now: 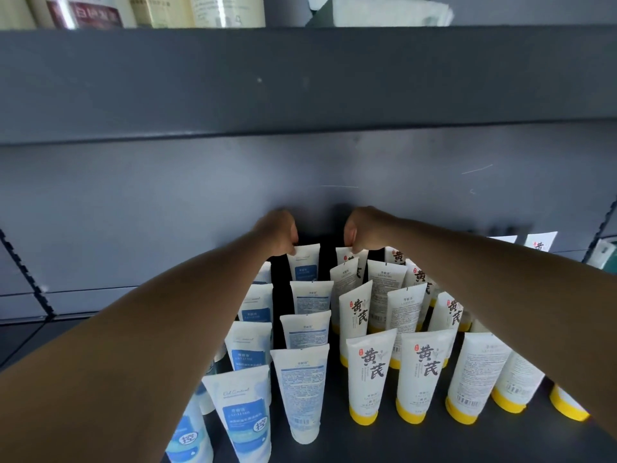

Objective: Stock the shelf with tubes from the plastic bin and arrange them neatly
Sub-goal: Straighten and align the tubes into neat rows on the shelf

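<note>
Rows of white tubes stand cap-down on the dark shelf (434,442). Blue-labelled tubes fill the left rows and yellow-capped tubes (365,375) fill the right rows. Both arms reach to the back of the shelf. My left hand (278,233) pinches the top edge of the rearmost blue-labelled tube (304,265). My right hand (359,230) pinches the top edge of the rearmost yellow-capped tube (345,253). Both tubes stand upright against the grey back panel. The plastic bin is out of view.
The grey back panel (200,202) rises behind the tubes. An upper shelf (300,78) overhangs, carrying bottles (160,10). More tubes (541,242) stand at the far right. Bare shelf lies to the left of the blue-labelled rows.
</note>
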A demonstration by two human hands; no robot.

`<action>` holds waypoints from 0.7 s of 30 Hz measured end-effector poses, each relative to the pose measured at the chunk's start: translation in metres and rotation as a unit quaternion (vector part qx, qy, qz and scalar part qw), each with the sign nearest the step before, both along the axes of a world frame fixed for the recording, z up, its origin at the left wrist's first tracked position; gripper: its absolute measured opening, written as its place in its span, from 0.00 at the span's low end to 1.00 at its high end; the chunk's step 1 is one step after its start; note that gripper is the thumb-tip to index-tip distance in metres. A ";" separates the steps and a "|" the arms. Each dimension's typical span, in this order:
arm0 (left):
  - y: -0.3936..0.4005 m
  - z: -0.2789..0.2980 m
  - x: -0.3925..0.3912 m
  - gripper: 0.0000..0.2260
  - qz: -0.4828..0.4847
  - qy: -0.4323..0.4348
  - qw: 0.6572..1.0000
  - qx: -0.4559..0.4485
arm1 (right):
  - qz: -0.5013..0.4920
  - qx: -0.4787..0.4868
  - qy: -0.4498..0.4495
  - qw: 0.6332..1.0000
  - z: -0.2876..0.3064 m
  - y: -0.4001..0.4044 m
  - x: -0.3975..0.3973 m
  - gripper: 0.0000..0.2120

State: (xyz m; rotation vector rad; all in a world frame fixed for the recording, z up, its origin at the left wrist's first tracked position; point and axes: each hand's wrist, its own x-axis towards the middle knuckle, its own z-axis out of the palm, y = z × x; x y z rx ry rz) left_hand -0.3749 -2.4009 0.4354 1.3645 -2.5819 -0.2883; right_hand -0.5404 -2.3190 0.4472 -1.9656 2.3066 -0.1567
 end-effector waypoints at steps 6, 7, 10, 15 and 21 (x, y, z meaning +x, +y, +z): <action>0.001 0.012 0.035 0.17 0.007 0.011 1.000 0.001 | 0.015 -0.043 -0.025 0.999 0.017 0.002 0.016 0.10; 0.001 0.015 0.043 0.17 0.012 0.009 1.000 -0.004 | 0.021 -0.049 -0.029 0.998 0.019 0.003 0.022 0.10; -0.001 0.021 0.067 0.16 0.030 0.006 1.000 -0.009 | 0.042 -0.062 -0.032 0.997 0.023 0.003 0.042 0.10; -0.007 0.021 0.100 0.16 0.054 0.003 0.999 0.001 | 0.075 -0.068 -0.052 0.993 0.022 -0.003 0.078 0.11; -0.015 0.012 0.128 0.17 0.060 -0.034 0.997 0.022 | 0.110 -0.058 -0.072 0.990 0.017 -0.017 0.115 0.13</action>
